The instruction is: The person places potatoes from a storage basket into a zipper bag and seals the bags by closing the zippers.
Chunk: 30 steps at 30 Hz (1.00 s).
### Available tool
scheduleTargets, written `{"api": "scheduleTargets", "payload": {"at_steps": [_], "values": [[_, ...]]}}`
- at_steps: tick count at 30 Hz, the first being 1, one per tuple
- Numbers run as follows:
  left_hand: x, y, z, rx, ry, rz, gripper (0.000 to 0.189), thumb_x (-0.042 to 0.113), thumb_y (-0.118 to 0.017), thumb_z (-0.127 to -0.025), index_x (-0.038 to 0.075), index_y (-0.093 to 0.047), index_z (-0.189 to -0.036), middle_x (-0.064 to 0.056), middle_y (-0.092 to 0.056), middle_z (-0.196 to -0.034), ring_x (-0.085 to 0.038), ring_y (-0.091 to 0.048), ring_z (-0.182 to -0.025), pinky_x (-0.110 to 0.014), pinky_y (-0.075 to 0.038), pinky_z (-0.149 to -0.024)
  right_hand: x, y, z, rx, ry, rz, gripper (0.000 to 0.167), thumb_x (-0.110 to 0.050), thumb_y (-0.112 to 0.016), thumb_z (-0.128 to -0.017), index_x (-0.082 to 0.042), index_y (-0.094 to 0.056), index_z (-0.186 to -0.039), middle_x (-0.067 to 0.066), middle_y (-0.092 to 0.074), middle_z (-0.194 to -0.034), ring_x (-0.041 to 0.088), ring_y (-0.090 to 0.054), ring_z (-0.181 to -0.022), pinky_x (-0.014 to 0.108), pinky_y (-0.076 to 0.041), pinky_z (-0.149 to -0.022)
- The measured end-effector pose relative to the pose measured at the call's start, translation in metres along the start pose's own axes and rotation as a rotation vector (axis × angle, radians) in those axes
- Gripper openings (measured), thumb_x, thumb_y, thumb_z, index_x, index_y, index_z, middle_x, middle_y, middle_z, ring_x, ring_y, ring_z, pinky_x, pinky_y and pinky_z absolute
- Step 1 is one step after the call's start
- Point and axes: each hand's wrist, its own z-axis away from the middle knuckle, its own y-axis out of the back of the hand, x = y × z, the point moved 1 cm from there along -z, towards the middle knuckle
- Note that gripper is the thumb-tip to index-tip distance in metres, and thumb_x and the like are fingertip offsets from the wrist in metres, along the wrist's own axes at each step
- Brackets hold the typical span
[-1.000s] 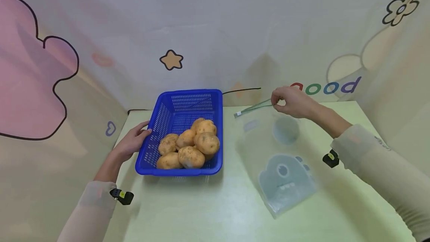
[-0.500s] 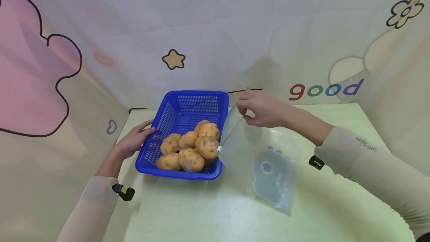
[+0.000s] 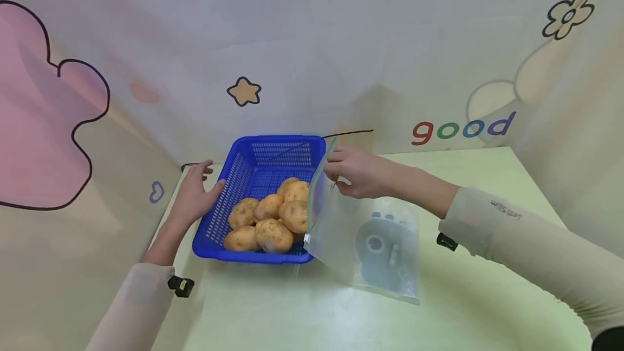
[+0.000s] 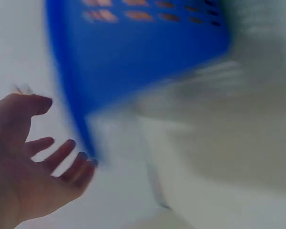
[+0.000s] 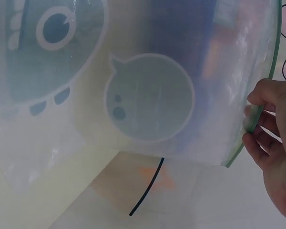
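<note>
We see a pale green bench (image 3: 302, 313); behind it hangs a cartoon backdrop (image 3: 292, 42) with a star (image 3: 244, 91) and the word "good" (image 3: 463, 129).

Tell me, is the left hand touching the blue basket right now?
Cannot tell. In the head view the left hand lies against the blue basket at its left wall, but no contact line shows plainly. The left wrist view is blurred, with open fingers beside the basket's corner.

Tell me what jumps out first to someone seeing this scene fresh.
The blue basket at the table's middle, heaped with potatoes, catches the eye first. Just right of it, the right hand pinches the top edge of a clear zip bag printed with a cartoon monster, lifted against the basket's side. The left hand rests open at the basket's left rim.
</note>
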Motion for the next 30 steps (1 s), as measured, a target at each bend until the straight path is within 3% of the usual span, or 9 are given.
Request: {"api": "scheduleTargets", "payload": {"at_steps": [1, 3, 6, 9, 14, 19, 22, 25, 30], "values": [[0.014, -0.002, 0.0, 0.049, -0.054, -0.058, 0.061, 0.025, -0.062, -0.107, -0.006, -0.041, -0.156, -0.032, -0.053, -0.144, -0.05, -0.053, -0.131, -0.063, -0.047, -0.106, 0.0, -0.001, -0.001, -0.005, -0.004, 0.005, 0.024, 0.001, -0.077, -0.087, -0.013, -0.057, -0.086, 0.001, -0.062, -0.089, 0.023, -0.052, -0.09, 0.037, -0.049, -0.081], [0.046, -0.009, -0.002, 0.067, -0.153, -0.085, 0.052, 0.025, -0.063, -0.107, -0.005, -0.053, -0.148, -0.027, -0.057, -0.139, -0.045, -0.055, -0.128, -0.061, -0.047, -0.106, -0.001, -0.002, -0.001, -0.013, -0.019, 0.013, 0.024, 0.001, -0.077, -0.088, -0.014, -0.057, -0.086, 0.001, -0.062, -0.089, 0.022, -0.052, -0.091, 0.036, -0.049, -0.082], [0.094, -0.026, -0.003, -0.029, -0.218, -0.045, 0.045, 0.029, -0.064, -0.107, 0.0, -0.061, -0.141, -0.019, -0.063, -0.134, -0.037, -0.061, -0.124, -0.053, -0.052, -0.103, -0.003, -0.004, -0.001, -0.022, -0.037, 0.019, 0.023, 0.0, -0.077, -0.088, -0.014, -0.059, -0.088, 0.001, -0.062, -0.091, 0.023, -0.051, -0.093, 0.036, -0.049, -0.083], [0.127, -0.047, -0.007, -0.144, -0.194, 0.016, 0.043, 0.033, -0.065, -0.107, 0.005, -0.064, -0.139, -0.012, -0.067, -0.129, -0.03, -0.065, -0.116, -0.045, -0.058, -0.095, -0.005, -0.006, 0.0, -0.021, -0.04, 0.015, 0.022, -0.001, -0.078, -0.088, -0.013, -0.059, -0.089, 0.002, -0.063, -0.092, 0.023, -0.051, -0.094, 0.035, -0.049, -0.082], [0.156, -0.073, -0.018, -0.262, -0.167, 0.074, 0.032, 0.026, -0.067, -0.106, 0.007, -0.068, -0.132, -0.007, -0.071, -0.113, -0.023, -0.068, -0.094, -0.032, -0.059, -0.073, -0.009, -0.007, -0.001, 0.033, 0.016, 0.009, 0.023, 0.001, -0.077, -0.087, -0.012, -0.058, -0.089, 0.005, -0.061, -0.09, 0.023, -0.05, -0.091, 0.035, -0.047, -0.08], [0.164, -0.083, -0.024, -0.303, -0.152, 0.098, 0.018, 0.012, -0.066, -0.102, 0.006, -0.069, -0.118, -0.008, -0.069, -0.1, -0.021, -0.065, -0.072, -0.029, -0.055, -0.061, -0.017, -0.007, 0.006, 0.149, 0.007, -0.079, 0.016, 0.002, -0.072, -0.088, -0.008, -0.063, -0.095, 0.004, -0.06, -0.099, 0.023, -0.056, -0.097, 0.035, -0.051, -0.084], [0.167, -0.085, -0.024, -0.313, -0.152, 0.11, 0.017, 0.011, -0.066, -0.101, 0.005, -0.069, -0.117, -0.008, -0.069, -0.1, -0.02, -0.065, -0.074, -0.029, -0.056, -0.063, -0.026, -0.004, 0.015, 0.271, -0.139, -0.167, 0.012, -0.007, -0.069, -0.094, -0.006, -0.068, -0.106, 0.005, -0.063, -0.109, 0.023, -0.062, -0.1, 0.037, -0.056, -0.087], [0.171, -0.086, -0.025, -0.311, -0.163, 0.113, 0.019, 0.012, -0.066, -0.102, 0.005, -0.069, -0.119, -0.009, -0.07, -0.102, -0.022, -0.065, -0.079, -0.029, -0.056, -0.065, -0.032, -0.004, 0.021, 0.355, -0.385, -0.282, 0.023, -0.023, -0.069, -0.101, -0.003, -0.066, -0.112, 0.007, -0.065, -0.104, 0.025, -0.064, -0.093, 0.038, -0.056, -0.081], [0.178, -0.088, -0.027, -0.302, -0.172, 0.103, 0.023, 0.015, -0.066, -0.102, 0.005, -0.069, -0.123, -0.009, -0.07, -0.103, -0.022, -0.064, -0.079, -0.029, -0.055, -0.065, -0.034, -0.023, 0.021, 0.307, -0.758, -0.718, 0.053, -0.04, -0.068, -0.105, 0.0, -0.049, -0.133, 0.017, -0.068, -0.102, 0.034, -0.071, -0.086, 0.04, -0.061, -0.072]]}}
